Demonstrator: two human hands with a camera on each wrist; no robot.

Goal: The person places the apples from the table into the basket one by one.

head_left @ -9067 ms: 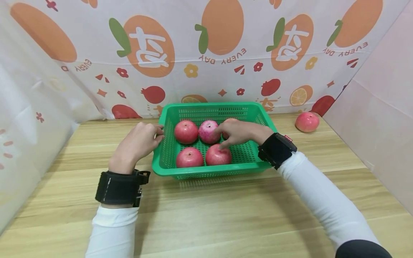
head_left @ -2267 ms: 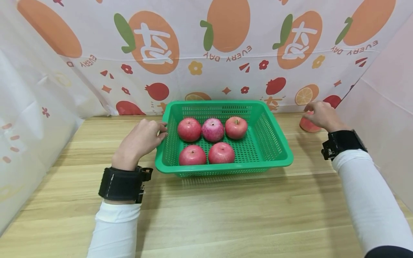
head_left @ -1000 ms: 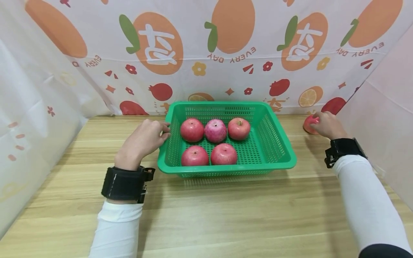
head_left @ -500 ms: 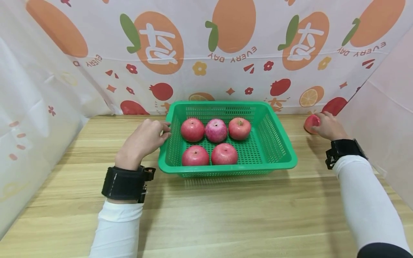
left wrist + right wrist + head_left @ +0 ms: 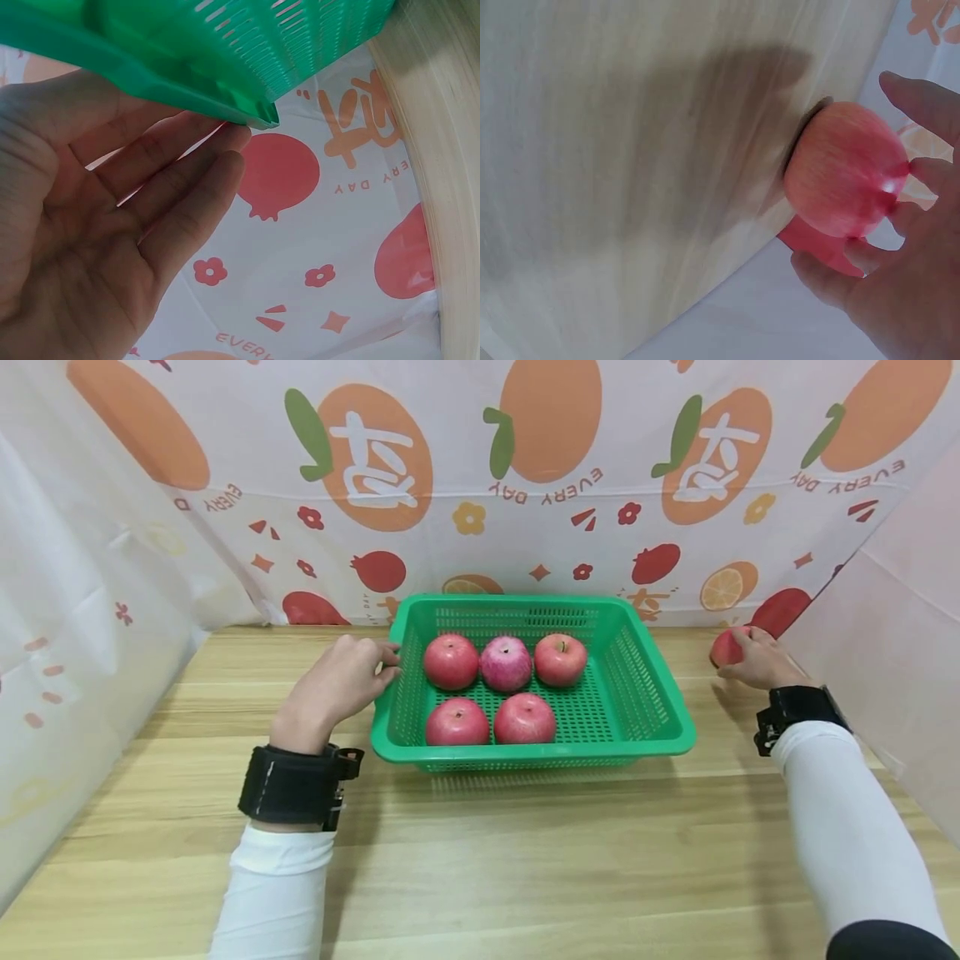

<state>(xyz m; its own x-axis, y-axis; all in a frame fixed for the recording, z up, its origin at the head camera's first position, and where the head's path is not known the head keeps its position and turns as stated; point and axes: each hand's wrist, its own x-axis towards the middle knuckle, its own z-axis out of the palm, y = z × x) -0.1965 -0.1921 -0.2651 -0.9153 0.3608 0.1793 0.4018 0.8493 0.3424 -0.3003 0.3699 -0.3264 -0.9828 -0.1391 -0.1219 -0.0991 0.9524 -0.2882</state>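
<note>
In the head view my left hand (image 5: 335, 687) is at the left end of a green plastic basket (image 5: 525, 751). In the left wrist view its fingers (image 5: 196, 199) stretch out fairly straight, tips against the underside of the basket's rim. Over at the far right, my right hand (image 5: 763, 662) is beside a red apple (image 5: 723, 648) on the table. The right wrist view shows fingertips touching that apple (image 5: 845, 171), while one digit at the top stands away from it. Part of the apple is covered by the hand in the head view.
Several apples sit in the basket's left and middle, among them a purplish one (image 5: 506, 663), one with a stem (image 5: 560, 660) and a front one (image 5: 525, 718). A fruit-print sheet (image 5: 480, 552) hangs behind the wooden table (image 5: 525, 860). A pale wall (image 5: 911, 635) rises on the right.
Over nine seconds my right hand has gone from the apples in the basket to the lone apple at right. Lately its fingers have spread around that apple. The left hand stays at the rim.
</note>
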